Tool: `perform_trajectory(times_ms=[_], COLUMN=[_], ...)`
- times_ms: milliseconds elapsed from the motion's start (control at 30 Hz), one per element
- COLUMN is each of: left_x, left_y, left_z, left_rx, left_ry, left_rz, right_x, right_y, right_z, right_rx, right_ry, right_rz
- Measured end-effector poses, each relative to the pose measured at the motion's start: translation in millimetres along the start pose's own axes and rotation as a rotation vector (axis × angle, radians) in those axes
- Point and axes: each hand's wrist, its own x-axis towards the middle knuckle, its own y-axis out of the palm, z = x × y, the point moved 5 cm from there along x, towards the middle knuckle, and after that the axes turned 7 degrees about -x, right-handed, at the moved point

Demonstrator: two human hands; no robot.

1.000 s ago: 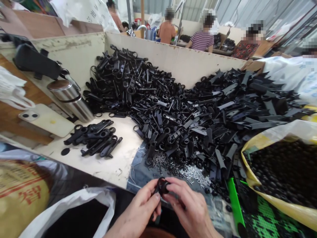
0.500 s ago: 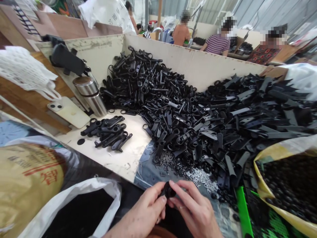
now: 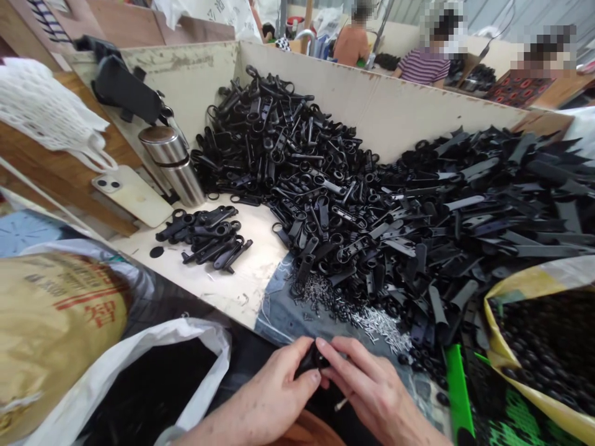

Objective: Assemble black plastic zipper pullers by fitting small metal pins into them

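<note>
Low in the middle of the view, a small black plastic part (image 3: 310, 362) is held between my two hands. My left hand (image 3: 279, 387) is closed around its left side, thumb in front. The fingers of my right hand (image 3: 367, 384) pinch its right end; they cover much of the part, so its full shape is hidden. Under the right fingers a thin pale piece (image 3: 341, 404) shows, too small to name. Just beyond my hands lie silver pins (image 3: 381, 327) and a patch of small metal bits (image 3: 316, 291). Behind these rises a large heap of black plastic parts (image 3: 297, 155).
Left on the board lie a small group of black parts (image 3: 209, 235), a steel flask (image 3: 174, 167) and a phone (image 3: 134, 195). An open white sack (image 3: 204, 402) stands front left, a yellow sack (image 3: 511, 378) with black pieces front right, beside a green crate (image 3: 458, 396). Several people work behind.
The view has shifted slightly, so the heap sits higher in the picture. Both hands stay together on the black part, which is now more covered by the fingers.
</note>
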Motion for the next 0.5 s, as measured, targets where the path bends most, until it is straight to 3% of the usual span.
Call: perform_trajectory(times_ms=[300,500], left_x=[-3.7,-3.4], left_y=[12.2,13.6], left_z=[-34.1,-36.6], left_rx=[0.150,0.293], left_ry=[-0.039,-0.046], left_rz=[0.158,0.110], right_x=[-2.9,1.9], right_y=[-3.3,-8.4], right_z=[-5.1,-3.5], right_rx=[0.030,0.095], right_ry=[-0.110,-0.128], right_rz=[0.132,0.168])
